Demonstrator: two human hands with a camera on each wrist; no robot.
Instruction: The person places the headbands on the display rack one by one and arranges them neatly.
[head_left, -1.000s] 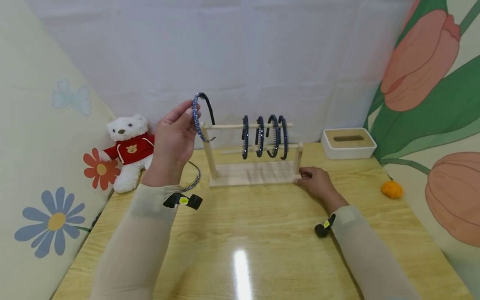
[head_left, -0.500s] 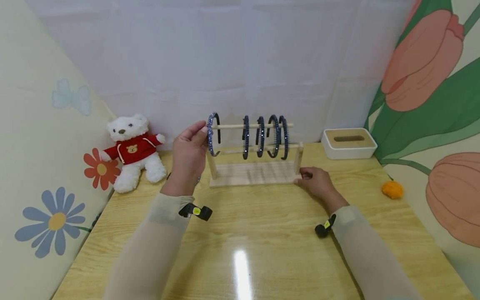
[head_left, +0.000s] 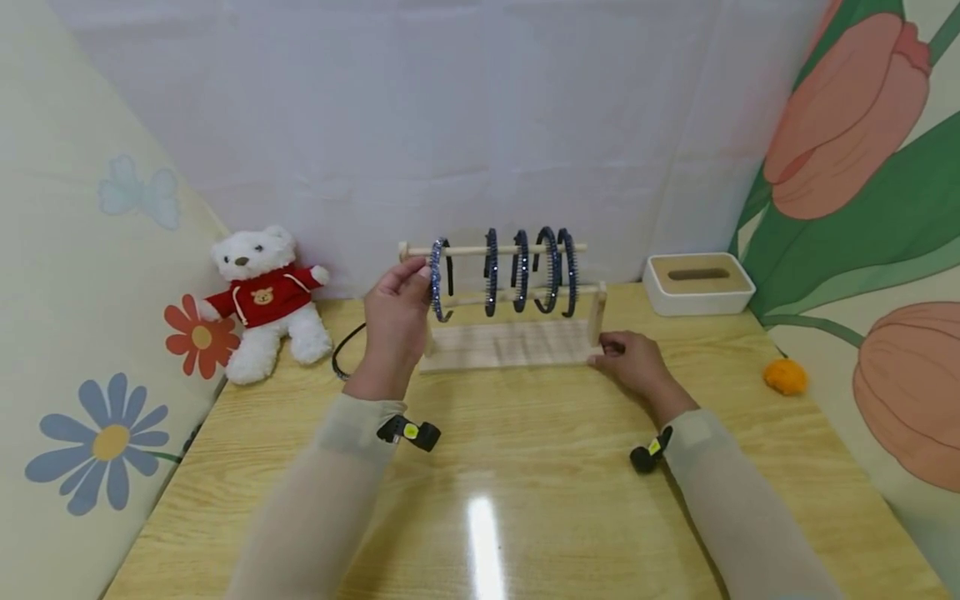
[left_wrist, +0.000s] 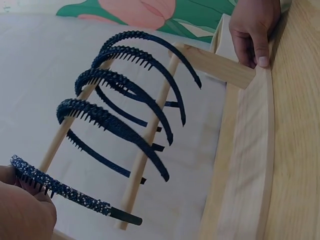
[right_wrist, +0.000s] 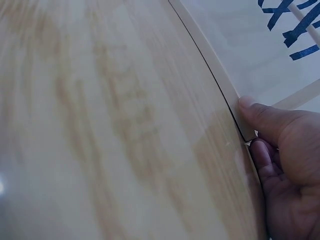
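Note:
My left hand pinches a glittery blue headband between thumb and fingers, at the left end of the upper rod of a wooden rack. In the left wrist view this headband has comb teeth along its inside, and its dark tip lies by the lower rod. Several dark blue headbands hang farther right on the upper rod. My right hand grips the right front corner of the rack's base; the right wrist view shows the thumb on top and the fingers curled below.
Another headband lies on the table left of the rack, partly hidden by my left hand. A white teddy bear in a red sweater sits at the left wall. A tissue box and an orange fuzzy object are on the right.
My left hand has brought the glittery headband down and to the right, from above the rack's left end onto the upper rod. The right hand stays at the base corner.

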